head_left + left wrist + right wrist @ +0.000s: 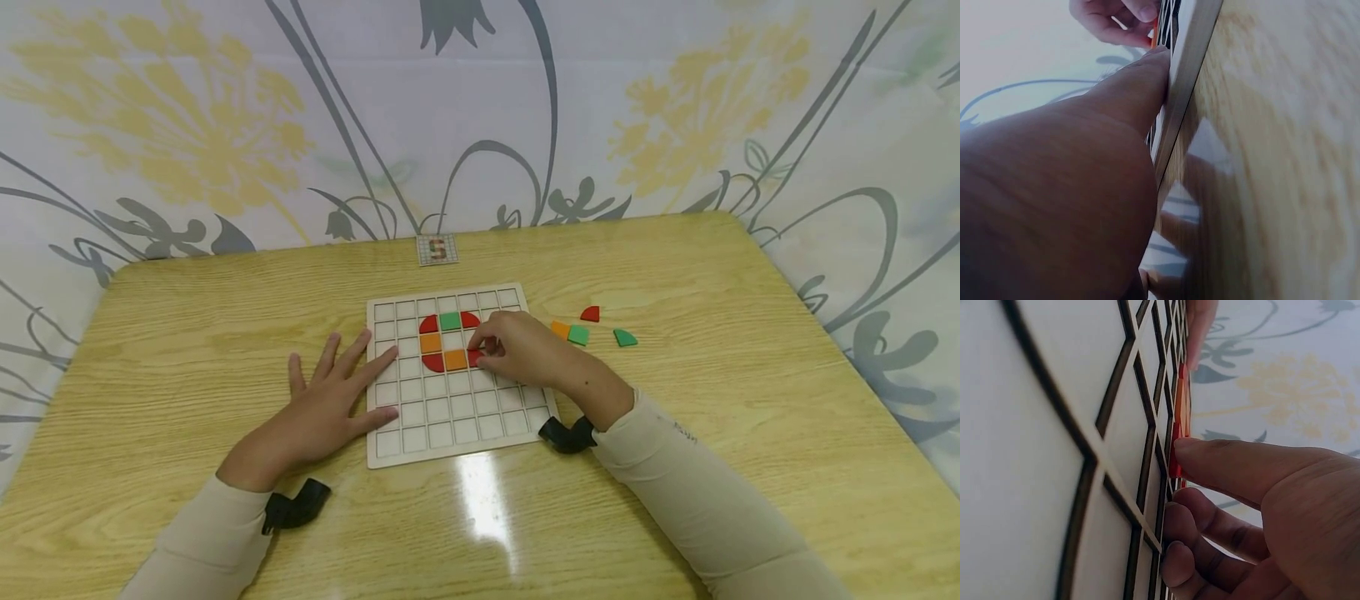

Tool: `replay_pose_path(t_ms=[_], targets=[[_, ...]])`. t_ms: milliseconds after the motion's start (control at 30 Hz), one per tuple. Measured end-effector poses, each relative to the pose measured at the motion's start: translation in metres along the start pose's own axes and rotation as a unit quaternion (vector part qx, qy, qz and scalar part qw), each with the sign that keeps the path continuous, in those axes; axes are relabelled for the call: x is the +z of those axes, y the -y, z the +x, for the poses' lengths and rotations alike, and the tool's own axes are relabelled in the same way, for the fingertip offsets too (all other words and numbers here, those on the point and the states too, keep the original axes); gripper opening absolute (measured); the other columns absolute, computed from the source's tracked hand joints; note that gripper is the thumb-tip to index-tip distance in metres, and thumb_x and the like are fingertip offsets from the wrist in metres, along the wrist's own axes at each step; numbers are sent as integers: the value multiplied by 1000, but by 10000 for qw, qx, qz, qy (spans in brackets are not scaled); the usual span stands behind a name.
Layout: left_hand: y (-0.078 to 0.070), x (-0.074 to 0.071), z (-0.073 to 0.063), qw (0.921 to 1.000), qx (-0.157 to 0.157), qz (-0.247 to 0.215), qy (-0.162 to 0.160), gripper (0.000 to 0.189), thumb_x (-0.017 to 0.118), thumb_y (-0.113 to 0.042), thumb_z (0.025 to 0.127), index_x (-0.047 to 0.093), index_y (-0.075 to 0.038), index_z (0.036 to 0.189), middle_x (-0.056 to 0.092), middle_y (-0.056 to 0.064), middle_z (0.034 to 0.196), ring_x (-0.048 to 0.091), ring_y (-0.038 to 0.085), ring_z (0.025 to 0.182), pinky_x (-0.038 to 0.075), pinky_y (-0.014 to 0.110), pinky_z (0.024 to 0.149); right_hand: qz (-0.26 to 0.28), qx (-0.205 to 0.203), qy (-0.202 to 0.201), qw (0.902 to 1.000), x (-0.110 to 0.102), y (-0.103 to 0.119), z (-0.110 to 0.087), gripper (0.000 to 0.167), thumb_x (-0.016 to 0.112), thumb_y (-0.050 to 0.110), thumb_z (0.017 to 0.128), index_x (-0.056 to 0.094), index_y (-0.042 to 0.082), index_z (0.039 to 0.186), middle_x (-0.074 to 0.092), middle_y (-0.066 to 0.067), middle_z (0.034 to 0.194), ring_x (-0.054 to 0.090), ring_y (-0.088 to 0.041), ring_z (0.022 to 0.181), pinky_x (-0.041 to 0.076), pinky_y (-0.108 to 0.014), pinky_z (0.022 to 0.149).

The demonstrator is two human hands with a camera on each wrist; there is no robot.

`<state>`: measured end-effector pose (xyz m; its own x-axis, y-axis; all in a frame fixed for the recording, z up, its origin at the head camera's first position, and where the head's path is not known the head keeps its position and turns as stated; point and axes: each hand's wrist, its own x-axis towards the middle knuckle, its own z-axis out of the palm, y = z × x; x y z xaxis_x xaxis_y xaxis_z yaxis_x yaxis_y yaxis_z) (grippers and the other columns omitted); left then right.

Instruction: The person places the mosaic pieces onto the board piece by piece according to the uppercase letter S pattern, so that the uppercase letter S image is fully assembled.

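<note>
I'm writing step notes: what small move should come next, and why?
Probably settle the flat, partly hidden red tile squarely into the pale wooden grid board: the right hand pinches it just right of the lower orange square tile.

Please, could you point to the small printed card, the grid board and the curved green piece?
Small printed card (pixel 437 249), head view: middle of its printed face.
Grid board (pixel 420 456), head view: its near rim.
Curved green piece (pixel 624 337), head view: its upper surface.

Dark marking (pixel 685 433) glimpsed on right sleeve (pixel 701 492), cannot be read; S- or 5-like figure (pixel 438 249) shown on card (pixel 424 253)!
</note>
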<state>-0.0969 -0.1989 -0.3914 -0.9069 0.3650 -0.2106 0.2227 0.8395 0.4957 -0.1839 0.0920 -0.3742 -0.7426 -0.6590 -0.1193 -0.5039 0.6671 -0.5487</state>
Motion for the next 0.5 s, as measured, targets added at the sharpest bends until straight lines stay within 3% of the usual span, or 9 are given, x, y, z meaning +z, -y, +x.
replay_pose_path(t_ms=[267,500], targets=[[-2,-2,2,10000,36,23,6,76,54,-62,95,22,-36,160,-2,6,171,-16,42,154,-22,74,107,38,14,-34,10000,-3,0,-2,17,73,14,92,76,9,108,64,-2,89,54,-13,76,46,-24,69],[0,1,1,10000,17,64,-13,78,53,-64,94,22,-36,160,-2,6,171,-16,43,153,-22,75,106,-4,-127,3,9999,-4,0,-3,21,71,18,94,75,9,113,66,-1,98,53,-12,77,47,-23,68]])
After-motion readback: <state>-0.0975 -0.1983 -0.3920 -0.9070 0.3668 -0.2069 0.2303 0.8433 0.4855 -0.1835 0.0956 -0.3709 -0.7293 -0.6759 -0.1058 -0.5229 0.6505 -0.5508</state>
